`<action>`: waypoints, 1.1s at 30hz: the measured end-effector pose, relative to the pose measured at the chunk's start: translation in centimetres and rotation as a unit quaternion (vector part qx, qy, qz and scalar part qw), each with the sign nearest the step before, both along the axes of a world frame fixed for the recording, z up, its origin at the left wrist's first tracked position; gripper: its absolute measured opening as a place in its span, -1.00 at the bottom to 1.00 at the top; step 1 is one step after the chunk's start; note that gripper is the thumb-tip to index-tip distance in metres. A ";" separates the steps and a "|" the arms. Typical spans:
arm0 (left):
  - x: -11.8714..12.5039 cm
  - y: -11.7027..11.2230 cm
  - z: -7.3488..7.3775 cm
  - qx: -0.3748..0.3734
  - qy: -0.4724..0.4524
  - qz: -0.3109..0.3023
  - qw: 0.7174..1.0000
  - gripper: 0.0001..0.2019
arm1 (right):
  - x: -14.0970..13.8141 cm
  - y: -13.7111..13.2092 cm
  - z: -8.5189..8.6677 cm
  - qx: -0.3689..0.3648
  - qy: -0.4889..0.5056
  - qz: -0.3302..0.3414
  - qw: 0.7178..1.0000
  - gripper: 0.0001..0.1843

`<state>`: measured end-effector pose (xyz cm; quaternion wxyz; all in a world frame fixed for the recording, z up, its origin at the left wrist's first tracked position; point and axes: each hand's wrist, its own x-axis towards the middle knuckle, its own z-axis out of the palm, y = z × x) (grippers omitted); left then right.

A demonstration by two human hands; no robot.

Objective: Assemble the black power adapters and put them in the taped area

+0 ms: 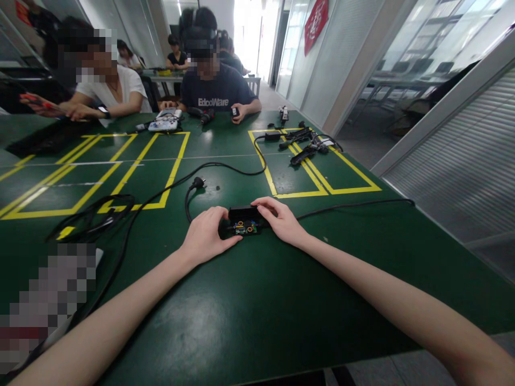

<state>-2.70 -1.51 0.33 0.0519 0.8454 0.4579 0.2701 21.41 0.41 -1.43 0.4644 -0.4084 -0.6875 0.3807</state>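
Observation:
A black power adapter (242,210) lies opened on the green table in front of me, its circuit board (246,228) with ring-shaped coils showing. My left hand (207,233) grips its left end, thumb at the near edge and fingers at the far side. At the right end, my right hand (280,219) pinches the upright black cover between thumb and fingers. A cord with a black plug (198,183) curves out from behind my left hand. Another black cable (354,204) leads off to the right from my right hand.
Yellow tape (322,190) marks rectangles on the green table (257,300). Several black adapters and parts (301,145) lie at the back right. Coiled cable (94,214) sits at left. Across the table, a person (215,88) holds a small black object beside a drill (206,117).

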 end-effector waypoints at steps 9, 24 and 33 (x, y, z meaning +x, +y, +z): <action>-0.1 -0.1 -0.1 -0.032 -0.031 -0.015 0.999 -0.18 | 0.2 -0.2 0.4 0.001 -0.012 0.029 1.000 -0.81; -0.6 0.6 -0.1 -0.117 -0.099 -0.042 0.987 -0.36 | 0.5 -1.0 1.3 0.081 -0.086 0.087 0.989 -0.87; -0.4 0.5 0.1 -0.087 -0.070 -0.054 0.992 -0.63 | 0.5 -1.3 1.5 0.135 -0.160 0.102 0.973 -0.84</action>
